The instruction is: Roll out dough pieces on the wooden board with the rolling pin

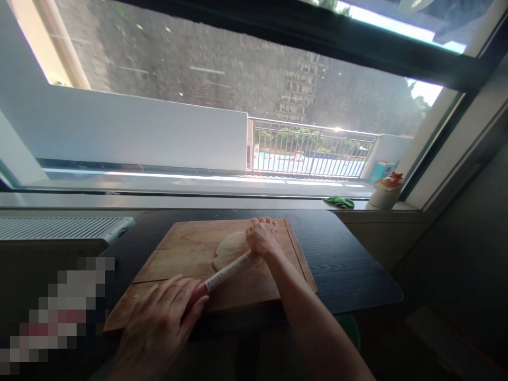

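Observation:
A rolling pin with a pale printed middle and a reddish handle slants across the wooden board. My left hand is closed round its near left end, the thumb along the near side. Over the far right end rests my right hand, its fingers curled forward; the palm hides that end of the pin. Flat, pale rolled-out dough lies on the board just beyond the pin. My right hand covers its right edge, and I cannot tell whether the fingers touch the dough.
The board lies on a dark table against a window sill. On the sill are a green cloth and a white pot with an orange figure. A radiator stands at left; something green shows below the table.

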Available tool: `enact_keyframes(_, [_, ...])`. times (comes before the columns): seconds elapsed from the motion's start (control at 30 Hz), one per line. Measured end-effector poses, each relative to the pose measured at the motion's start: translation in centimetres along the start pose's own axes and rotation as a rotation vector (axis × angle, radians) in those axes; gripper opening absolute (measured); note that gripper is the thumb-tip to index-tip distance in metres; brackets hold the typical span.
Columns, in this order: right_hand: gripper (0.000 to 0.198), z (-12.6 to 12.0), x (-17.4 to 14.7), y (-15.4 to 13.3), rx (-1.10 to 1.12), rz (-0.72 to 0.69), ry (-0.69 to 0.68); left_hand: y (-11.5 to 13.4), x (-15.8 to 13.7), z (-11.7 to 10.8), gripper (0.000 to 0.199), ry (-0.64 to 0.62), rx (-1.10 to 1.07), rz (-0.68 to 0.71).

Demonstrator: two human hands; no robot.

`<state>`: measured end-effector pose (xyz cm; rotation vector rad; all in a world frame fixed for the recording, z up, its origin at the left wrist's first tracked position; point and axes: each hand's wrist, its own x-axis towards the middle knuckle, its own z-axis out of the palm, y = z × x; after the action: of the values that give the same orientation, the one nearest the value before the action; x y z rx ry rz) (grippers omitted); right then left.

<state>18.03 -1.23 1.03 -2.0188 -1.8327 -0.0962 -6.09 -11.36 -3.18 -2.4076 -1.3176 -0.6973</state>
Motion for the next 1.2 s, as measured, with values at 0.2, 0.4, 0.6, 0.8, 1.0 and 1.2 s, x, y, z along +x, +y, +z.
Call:
enact_keyframes(0.2, [0.044,0.8,2.7,-1.1,0.002,0.024,-0.137,1.1,0.2,-1.3,0.037,-0.033,-0.113,-0.066])
enact_keyframes(0.4, [0.050,-0.1,-0.3,1.2,0.023,0.058,-0.169,2.6,0.3,-3.1,0.032,-0.047,-0.044,-0.037])
enact_keyframes(0.6, [0.046,-1.1,-2.2,1.9,-0.019,0.017,-0.070,3.6,-0.5,-3.2,0.033,-0.051,-0.051,-0.010])
enact_keyframes(0.8, [0.050,0.5,1.1,-0.7,-0.057,0.022,-0.086,2.8,-1.1,-1.8,0.034,-0.057,-0.119,-0.048])
enact_keyframes(1.0, [0.054,0.7,1.0,-0.5,-0.031,-0.020,-0.096,2.9,-1.0,-2.1,0.037,-0.036,-0.123,-0.044])
enact_keyframes(1.2, [0.042,-1.3,-3.0,2.4,0.011,0.001,-0.083,4.3,-1.3,-2.9,0.036,-0.017,-0.119,0.017])
